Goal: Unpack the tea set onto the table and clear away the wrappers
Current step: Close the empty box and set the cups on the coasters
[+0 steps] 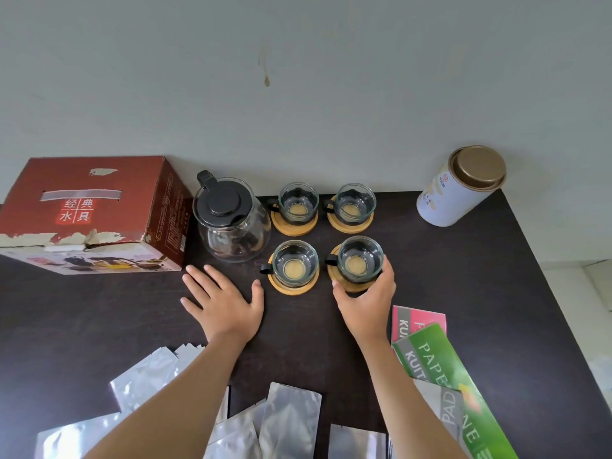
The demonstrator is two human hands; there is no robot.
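Note:
A glass teapot (233, 223) with a black lid stands on the dark table (463, 279). Right of it, glass cups with black handles sit on round wooden coasters in two rows: two at the back (298, 203) (353, 203), one at the front left (294, 265) and one at the front right (359, 260). My right hand (366, 298) wraps around the near side of the front right cup and its coaster. My left hand (225, 301) lies flat and open on the table in front of the teapot. Several silver wrappers (288, 422) lie along the near edge.
The red tea set box (92, 210) lies on the table at the left, against the wall. A white canister (460, 187) with a gold lid stands at the back right corner. Pink and green packets (430, 356) lie at the right near the table's right edge.

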